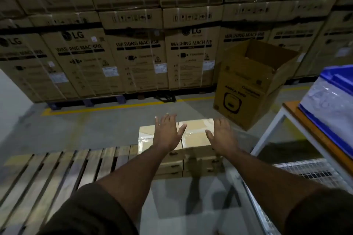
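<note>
Two stacks of small flat cardboard boxes (194,133) stand side by side on the floor at the end of a wooden pallet (57,170). My left hand (167,132) is spread flat, palm down, over the top of the left stack. My right hand (222,135) is spread the same way over the right stack. All fingers are straight and nothing is held. Whether the palms touch the box tops is unclear. Both forearms reach forward from dark sleeves.
A wall of stacked washing machine cartons (137,59) fills the back, behind a yellow floor line (107,108). An open tall carton (254,82) stands at the right. A white-framed table (286,112) holds a blue crate (336,99) with plastic-wrapped goods.
</note>
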### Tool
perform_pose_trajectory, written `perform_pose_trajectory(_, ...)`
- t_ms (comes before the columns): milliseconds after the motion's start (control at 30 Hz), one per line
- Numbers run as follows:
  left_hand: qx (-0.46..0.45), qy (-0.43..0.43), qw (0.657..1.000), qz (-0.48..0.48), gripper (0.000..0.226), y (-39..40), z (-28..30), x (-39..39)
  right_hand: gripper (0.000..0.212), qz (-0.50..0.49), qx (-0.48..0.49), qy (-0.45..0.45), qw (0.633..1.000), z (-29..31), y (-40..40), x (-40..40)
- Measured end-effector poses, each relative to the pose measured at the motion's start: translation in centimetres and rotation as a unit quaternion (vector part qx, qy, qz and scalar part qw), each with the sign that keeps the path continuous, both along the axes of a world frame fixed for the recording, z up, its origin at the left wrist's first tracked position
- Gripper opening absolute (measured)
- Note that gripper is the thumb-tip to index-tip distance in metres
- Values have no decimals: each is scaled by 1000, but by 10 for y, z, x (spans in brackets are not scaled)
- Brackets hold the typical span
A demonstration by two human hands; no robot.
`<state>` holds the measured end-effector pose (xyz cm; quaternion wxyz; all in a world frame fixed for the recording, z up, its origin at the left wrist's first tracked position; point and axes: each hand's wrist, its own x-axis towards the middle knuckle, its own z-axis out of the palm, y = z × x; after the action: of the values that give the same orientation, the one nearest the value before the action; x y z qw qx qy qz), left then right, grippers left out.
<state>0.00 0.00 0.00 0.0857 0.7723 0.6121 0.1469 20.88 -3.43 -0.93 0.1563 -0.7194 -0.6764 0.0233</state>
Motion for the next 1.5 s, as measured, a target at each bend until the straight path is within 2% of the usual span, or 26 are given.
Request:
perform_pose_trajectory(200,-47,-3,999,27,59,38,-37,24,55,-3,-48,37,998,-31,44,28)
perform_pose_trajectory(367,-106,-68,990,56,59,82,-77,57,53,-5,-78,81,994,-69,88,69)
perform_pose_trajectory(467,-145,-109,979,93,61,102,-102,78,52,-7,-98,102,990,-96,116,89)
perform_pose_trajectory(767,-251,-150,942,162,64,141,-170,112,53,-6,-187,147,971,-149,183,115)
perform_pose_trajectory(1067,-323,-199,905,195,70,198,-276,141,53,-94,-260,176,945,-253,235,143)
perform_pose_trajectory(1267,-333,-224,876,266,56,226,-350,139,55,-159,-291,204,921,-324,268,148)
perform_pose_trajectory(1500,-270,-174,887,332,66,224,-386,157,58,-202,-319,223,899,-371,278,152)
